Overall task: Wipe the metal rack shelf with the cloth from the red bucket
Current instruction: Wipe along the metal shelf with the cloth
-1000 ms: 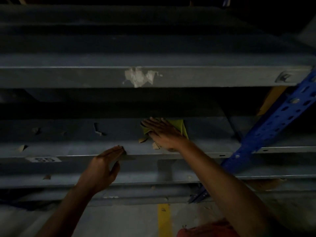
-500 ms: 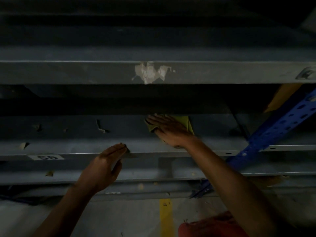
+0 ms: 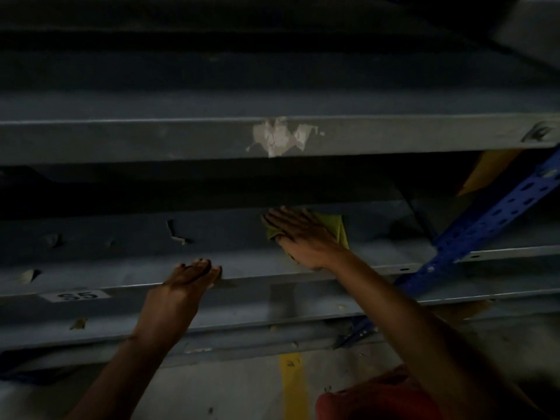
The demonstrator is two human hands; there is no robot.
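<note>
A yellow-green cloth point(image 3: 338, 227) lies on the grey metal rack shelf point(image 3: 127, 262), mostly hidden under my right hand point(image 3: 303, 237). That hand presses flat on the cloth with its fingers straight and spread. My left hand point(image 3: 181, 286) rests on the shelf's front edge, fingers laid over the lip and thumb beside them. At the bottom edge, under my right arm, part of the red bucket point(image 3: 372, 401) shows.
An upper grey shelf beam point(image 3: 151, 137) with a torn white label overhangs the shelf. A blue perforated upright point(image 3: 485, 228) slants at the right. Paper scraps dot the shelf's left part. A tag reading S5 point(image 3: 75, 296) sits on the front edge. A yellow floor line point(image 3: 292, 386) runs below.
My left hand has shifted from gripping the front edge to lying more flatly over it. My right hand stays pressed on the cloth at nearly the same spot.
</note>
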